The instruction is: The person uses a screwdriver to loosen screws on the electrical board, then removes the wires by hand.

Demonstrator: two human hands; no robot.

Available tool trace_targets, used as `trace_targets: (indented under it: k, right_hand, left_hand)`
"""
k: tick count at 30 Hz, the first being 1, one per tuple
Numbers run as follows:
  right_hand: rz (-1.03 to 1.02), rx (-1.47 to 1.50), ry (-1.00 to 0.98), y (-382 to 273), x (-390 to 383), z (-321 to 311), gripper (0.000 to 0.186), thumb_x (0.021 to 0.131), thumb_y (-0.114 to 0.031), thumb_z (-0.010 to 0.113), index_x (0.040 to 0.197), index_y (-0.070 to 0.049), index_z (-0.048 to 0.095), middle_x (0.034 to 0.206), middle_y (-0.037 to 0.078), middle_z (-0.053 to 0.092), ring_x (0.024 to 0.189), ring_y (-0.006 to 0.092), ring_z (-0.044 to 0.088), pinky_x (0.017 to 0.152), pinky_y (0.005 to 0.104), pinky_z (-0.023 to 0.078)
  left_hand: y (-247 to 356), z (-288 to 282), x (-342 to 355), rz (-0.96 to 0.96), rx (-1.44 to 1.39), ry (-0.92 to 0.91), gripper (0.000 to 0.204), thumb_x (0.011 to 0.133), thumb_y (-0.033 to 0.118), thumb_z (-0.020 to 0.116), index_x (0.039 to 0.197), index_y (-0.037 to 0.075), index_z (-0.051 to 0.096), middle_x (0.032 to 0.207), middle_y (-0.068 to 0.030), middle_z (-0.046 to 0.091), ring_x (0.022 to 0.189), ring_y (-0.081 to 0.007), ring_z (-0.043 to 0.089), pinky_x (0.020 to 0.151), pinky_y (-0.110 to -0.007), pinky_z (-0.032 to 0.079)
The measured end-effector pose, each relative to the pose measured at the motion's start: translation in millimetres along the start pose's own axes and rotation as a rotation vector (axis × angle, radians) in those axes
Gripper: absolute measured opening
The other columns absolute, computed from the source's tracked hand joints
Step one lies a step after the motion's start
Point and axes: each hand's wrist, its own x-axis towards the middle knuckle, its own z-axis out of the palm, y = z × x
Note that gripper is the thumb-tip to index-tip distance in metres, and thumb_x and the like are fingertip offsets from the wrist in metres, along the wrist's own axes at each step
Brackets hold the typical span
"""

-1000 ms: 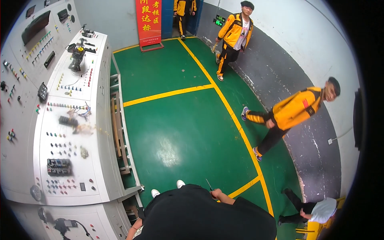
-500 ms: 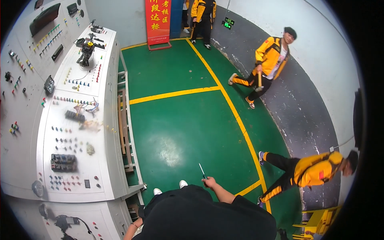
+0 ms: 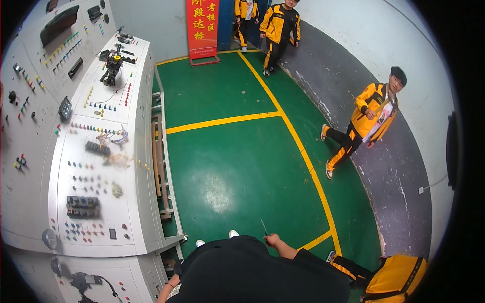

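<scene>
My right hand is closed around the handle of a screwdriver. Its thin shaft points forward, away from my body, over the green floor. Low at the left, my left hand shows only in part beside my dark shirt, with a thin band at the wrist. Its fingers are hidden, so I cannot see whether it holds anything. Closest to that side is a white test bench carrying rows of coloured sockets, a dark fuse-box-like block and other electrical parts.
The green floor has yellow lines. A person in a yellow and black jacket walks along the grey and white wall at right; another yellow jacket is close at lower right. Two people stand near a red banner at the back.
The walking people have come nearer along the right side, one now partly out of view at lower right. My right hand with the screwdriver has shifted slightly right and down.
</scene>
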Motion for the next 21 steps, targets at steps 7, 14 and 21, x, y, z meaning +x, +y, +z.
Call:
trace_targets:
  k: [7,14,21]
  right_hand:
    - [-0.110,-0.048,-0.037,-26.8,-9.0,2.0,0.018,0.084,-0.012,0.067,0.082,0.002,0.055,0.061,0.009,0.054,0.045,0.0187,0.050,0.040,0.0343,0.036]
    - [-0.091,-0.161,-0.073,-36.1,-27.1,4.1,0.025,0.084,-0.022,0.069,0.080,-0.001,0.057,0.063,0.008,0.056,0.045,0.0161,0.048,0.040,0.0317,0.034]
    - [-0.051,-0.277,-0.011,-20.2,-28.6,-12.6,0.027,0.083,-0.025,0.068,0.081,0.000,0.061,0.063,0.009,0.057,0.045,0.0173,0.048,0.041,0.0327,0.036]
  left_hand:
    - [-5.6,-1.9,3.0,0.012,-0.021,0.111,0.055,0.093,0.033,0.047,0.131,-0.007,0.040,0.129,-0.0282,0.048,0.114,-0.0416,0.047,0.097,-0.045,0.041]
    - [-1.5,2.1,13.4,0.034,-0.047,0.154,0.065,0.093,0.037,0.049,0.139,-0.005,0.031,0.139,-0.0263,0.039,0.123,-0.0407,0.041,0.103,-0.046,0.038]
    - [15.0,4.0,27.6,0.074,-0.030,0.163,0.072,0.091,0.039,0.052,0.144,-0.003,0.025,0.143,-0.0254,0.036,0.127,-0.0403,0.038,0.105,-0.046,0.037]
